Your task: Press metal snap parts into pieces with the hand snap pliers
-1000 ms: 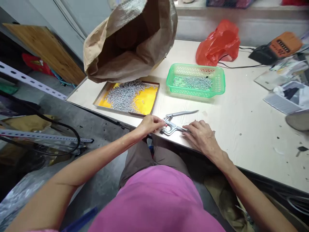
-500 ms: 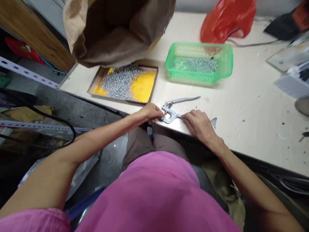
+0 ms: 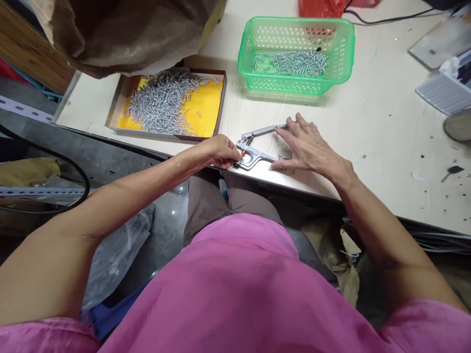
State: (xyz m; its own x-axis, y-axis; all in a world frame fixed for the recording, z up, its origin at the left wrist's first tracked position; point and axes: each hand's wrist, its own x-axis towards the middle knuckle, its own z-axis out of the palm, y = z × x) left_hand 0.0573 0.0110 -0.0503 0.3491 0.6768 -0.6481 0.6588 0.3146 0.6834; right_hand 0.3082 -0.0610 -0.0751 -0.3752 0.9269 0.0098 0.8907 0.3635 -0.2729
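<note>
two hands [image 3: 225,151] [image 3: 311,147], one pliers-like tool [image 3: 255,156], one basket [image 3: 294,84], one tray [image 3: 220,105], one brown sack [image 3: 136,41]

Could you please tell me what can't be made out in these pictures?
All in the current head view:
What the left hand may be pinching: hidden by its fingers.
Far tip of the upper plier handle: hidden by the right hand.
Top of the red bag: cut off by the upper edge.
Number of metal pieces in the tray: small and heaped.
</note>
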